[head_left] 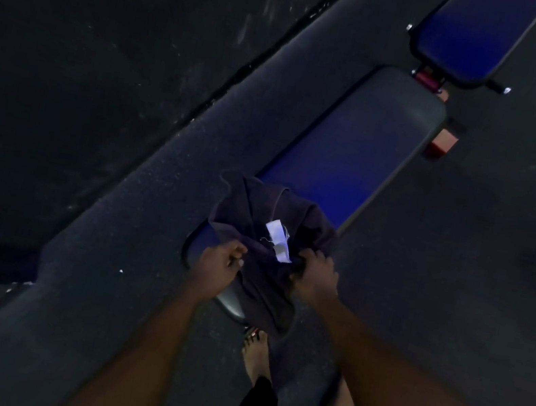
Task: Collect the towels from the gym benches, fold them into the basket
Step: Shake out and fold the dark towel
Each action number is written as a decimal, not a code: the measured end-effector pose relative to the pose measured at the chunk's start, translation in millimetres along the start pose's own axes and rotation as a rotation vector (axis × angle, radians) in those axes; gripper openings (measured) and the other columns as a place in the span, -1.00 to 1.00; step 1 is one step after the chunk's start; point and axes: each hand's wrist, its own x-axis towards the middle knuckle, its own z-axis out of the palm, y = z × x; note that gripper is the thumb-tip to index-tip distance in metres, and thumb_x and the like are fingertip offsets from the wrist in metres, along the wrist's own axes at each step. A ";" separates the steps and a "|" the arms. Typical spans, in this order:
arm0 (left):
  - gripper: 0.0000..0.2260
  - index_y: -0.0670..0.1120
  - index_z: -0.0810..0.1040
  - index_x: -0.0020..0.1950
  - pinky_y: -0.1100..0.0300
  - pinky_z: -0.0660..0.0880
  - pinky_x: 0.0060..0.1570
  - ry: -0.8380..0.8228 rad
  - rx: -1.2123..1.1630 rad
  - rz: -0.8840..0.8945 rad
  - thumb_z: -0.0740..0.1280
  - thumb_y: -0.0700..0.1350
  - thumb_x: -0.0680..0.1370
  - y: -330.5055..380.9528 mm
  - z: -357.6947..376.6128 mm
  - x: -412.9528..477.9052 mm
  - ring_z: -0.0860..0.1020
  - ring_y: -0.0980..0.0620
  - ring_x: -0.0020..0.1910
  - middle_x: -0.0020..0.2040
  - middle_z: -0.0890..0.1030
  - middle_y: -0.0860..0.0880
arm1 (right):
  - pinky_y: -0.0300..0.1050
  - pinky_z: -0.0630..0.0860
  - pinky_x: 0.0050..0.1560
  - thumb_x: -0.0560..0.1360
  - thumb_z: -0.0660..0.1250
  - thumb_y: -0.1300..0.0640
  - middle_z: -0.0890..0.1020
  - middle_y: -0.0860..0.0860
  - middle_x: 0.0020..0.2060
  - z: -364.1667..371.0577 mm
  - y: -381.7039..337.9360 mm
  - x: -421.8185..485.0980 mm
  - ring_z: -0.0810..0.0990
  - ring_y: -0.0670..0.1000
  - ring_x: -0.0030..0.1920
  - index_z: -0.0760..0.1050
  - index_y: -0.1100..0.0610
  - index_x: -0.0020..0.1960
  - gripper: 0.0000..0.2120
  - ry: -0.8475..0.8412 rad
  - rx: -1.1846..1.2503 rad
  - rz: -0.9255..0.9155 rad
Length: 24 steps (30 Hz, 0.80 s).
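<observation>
A dark purple-grey towel (258, 217) with a white care label (278, 239) lies bunched on the near end of a blue padded gym bench (347, 152). My left hand (218, 260) grips the towel's near left edge. My right hand (313, 273) grips its near right edge. Part of the towel hangs down over the bench's near end between my hands. No basket is in view.
A second blue bench pad (475, 32) stands beyond the first, joined by a red metal frame (439, 145). Dark rubber floor (465, 255) surrounds the bench. A darker floor strip (69, 60) runs along the left. My bare feet (256, 354) stand just before the bench end.
</observation>
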 end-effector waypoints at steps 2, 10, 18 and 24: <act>-0.79 -0.08 0.58 0.14 0.15 0.53 0.10 -0.009 -0.002 0.013 0.34 -0.24 0.53 -1.4 -3.1 3.5 0.62 0.05 0.02 0.03 0.67 -0.03 | 0.09 0.39 0.18 0.41 0.38 0.03 0.48 0.04 0.12 -2.9 -3.8 -0.5 0.40 0.14 0.22 0.49 0.00 0.14 -0.69 0.003 -0.044 -0.008; -0.40 -0.05 0.32 0.45 0.22 0.36 0.34 -0.169 -0.159 0.223 0.18 -0.44 0.44 82.8 -50.7 12.4 0.45 0.14 0.31 0.33 0.46 0.06 | -0.12 0.41 -0.29 0.29 0.28 0.23 0.49 -0.06 -0.36 -125.0 -56.4 -42.1 0.46 -0.14 -0.30 0.38 0.14 -0.28 -0.93 -0.069 0.558 -0.395; -0.64 0.06 0.59 0.14 0.08 0.46 0.29 -0.204 -0.141 0.417 0.36 -0.27 0.41 209.5 -128.8 11.4 0.54 0.16 0.18 0.16 0.60 0.09 | -0.16 0.60 0.01 0.23 0.07 0.57 0.73 0.13 -0.10 -312.6 -86.9 -119.1 0.69 -0.10 -0.05 0.66 0.27 -0.20 -0.56 -0.111 0.323 -0.633; -0.88 0.05 0.56 -0.10 -0.07 0.50 0.19 -0.335 0.216 0.542 0.40 -0.19 0.49 288.1 -137.5 -11.7 0.55 0.10 -0.05 -0.09 0.60 0.06 | 0.08 0.56 0.17 0.31 0.16 0.47 0.75 -0.05 -0.15 -399.8 -65.2 -177.3 0.70 -0.07 -0.01 0.72 0.03 -0.15 -0.52 0.186 0.224 -0.636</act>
